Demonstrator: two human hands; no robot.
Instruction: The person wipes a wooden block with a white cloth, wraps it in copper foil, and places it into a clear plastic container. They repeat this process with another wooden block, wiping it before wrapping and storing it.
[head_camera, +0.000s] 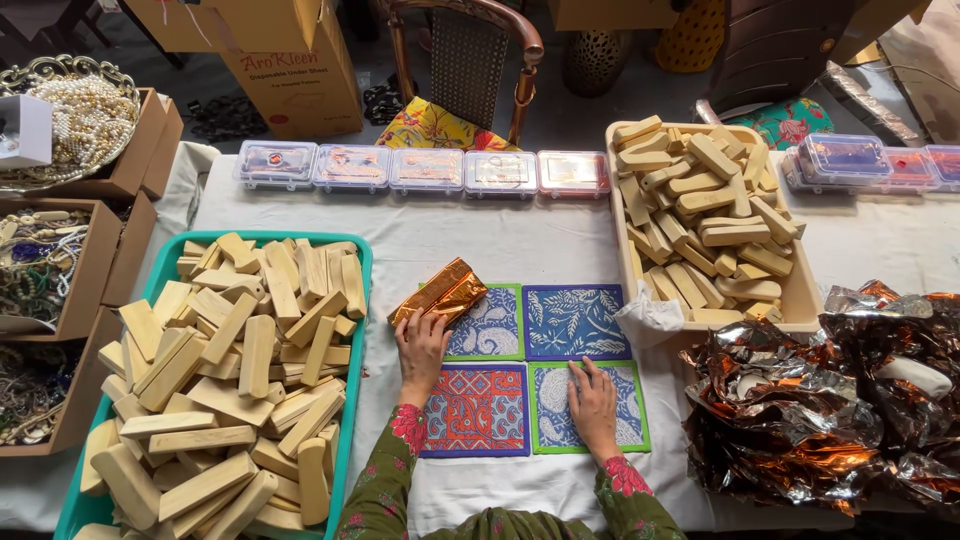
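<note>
Foil-wrapped block (440, 293) lay on the upper-left mat (490, 325); left hand (421, 345) pinched its near end w/ closed grip, right hand (594, 402) flat, open on the lower-right mat (585, 410). Best kept level, foil not torn.

Two bare hands, the left hand (421, 345) and the right hand (594, 404), come out of long sleeves. The sleeves are dark olive green fabric printed with small pink and red flowers. Each cuff ends at the wrist in a band of bright pink-red lace or embroidery. No rings, bracelets or watch can be made out.
</note>
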